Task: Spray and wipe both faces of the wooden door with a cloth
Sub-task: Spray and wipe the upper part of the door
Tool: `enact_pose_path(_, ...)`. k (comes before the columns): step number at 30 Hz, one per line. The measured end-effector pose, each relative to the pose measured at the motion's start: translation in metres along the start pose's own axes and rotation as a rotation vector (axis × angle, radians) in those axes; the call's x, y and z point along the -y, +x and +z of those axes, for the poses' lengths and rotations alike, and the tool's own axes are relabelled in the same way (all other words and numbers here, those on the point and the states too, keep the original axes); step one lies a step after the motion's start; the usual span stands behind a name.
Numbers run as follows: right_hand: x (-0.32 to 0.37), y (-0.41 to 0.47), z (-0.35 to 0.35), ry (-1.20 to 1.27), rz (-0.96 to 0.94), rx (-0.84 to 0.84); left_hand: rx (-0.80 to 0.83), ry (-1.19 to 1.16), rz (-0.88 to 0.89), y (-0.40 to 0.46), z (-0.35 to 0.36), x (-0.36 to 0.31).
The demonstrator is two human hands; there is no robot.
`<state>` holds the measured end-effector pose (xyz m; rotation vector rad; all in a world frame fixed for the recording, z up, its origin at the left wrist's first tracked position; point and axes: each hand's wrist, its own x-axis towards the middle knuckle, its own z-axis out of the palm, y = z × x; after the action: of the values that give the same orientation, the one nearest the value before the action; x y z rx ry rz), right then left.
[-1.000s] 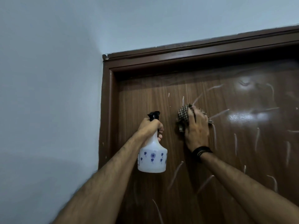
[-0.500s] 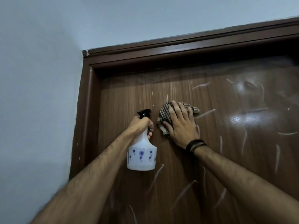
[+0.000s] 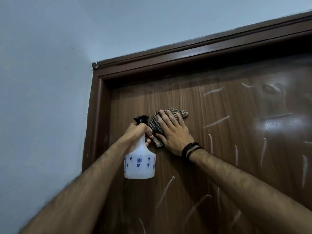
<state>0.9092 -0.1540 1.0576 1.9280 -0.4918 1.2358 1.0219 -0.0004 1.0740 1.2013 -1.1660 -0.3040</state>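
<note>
A pale blue wall (image 3: pixel 42 98) fills the left side, meeting the dark brown door frame (image 3: pixel 97 115) that runs up to a corner and then slants across the top. Just right of the frame, the left hand (image 3: pixel 138 132) is raised with its fingers curled round the neck of a white spray bottle (image 3: pixel 139 164), which hangs upright below the fist; the bottle bears small blue flower prints and a black trigger head above the knuckles. Just beside it, the right hand (image 3: pixel 173 132) lies flat with fingers straight and spread, pressing a checked cloth (image 3: pixel 156 125) against the wooden door (image 3: pixel 228 166) near its upper left corner. The cloth shows above the fingertips and below the thumb. A dark band (image 3: pixel 189 150) circles the right wrist. Further right, the door face carries pale streaks and a glossy wet patch that reflects light.
</note>
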Motion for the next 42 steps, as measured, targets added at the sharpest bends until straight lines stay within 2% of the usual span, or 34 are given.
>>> enact_pose_path(2,-0.01,0.0,-0.003,-0.027,0.007,0.01,0.001,0.016,-0.012,-0.004,-0.003,0.005)
enact_pose_path(7,-0.039,0.078,-0.028,0.011,0.309,-0.037,0.01,0.02,0.006,-0.007,-0.011,0.0)
enact_pose_path(10,-0.025,0.105,-0.032,0.06,0.289,-0.005,0.008,0.02,0.028,-0.005,-0.016,-0.006)
enact_pose_path(14,0.012,0.066,-0.014,0.04,0.063,0.023,0.02,-0.04,0.06,-0.003,-0.013,-0.012)
enact_pose_path(19,0.004,-0.003,-0.005,-0.019,0.002,0.07,0.069,-0.037,0.034,-0.012,0.002,-0.002)
enact_pose_path(24,-0.065,0.029,-0.038,-0.012,0.243,-0.006,0.09,-0.012,0.045,-0.015,0.022,-0.006)
enact_pose_path(28,-0.079,0.02,-0.046,0.004,0.232,0.022,0.133,-0.033,0.057,-0.014,0.041,-0.012)
enact_pose_path(33,-0.066,-0.071,-0.031,-0.027,0.19,0.005,0.18,-0.047,0.081,-0.013,0.073,-0.016)
enact_pose_path(36,-0.09,-0.086,-0.036,-0.066,0.243,0.019,0.208,-0.031,0.083,-0.014,0.095,-0.018)
enact_pose_path(42,-0.155,-0.046,-0.062,-0.058,0.483,-0.043,0.249,0.009,0.087,-0.014,0.132,-0.032)
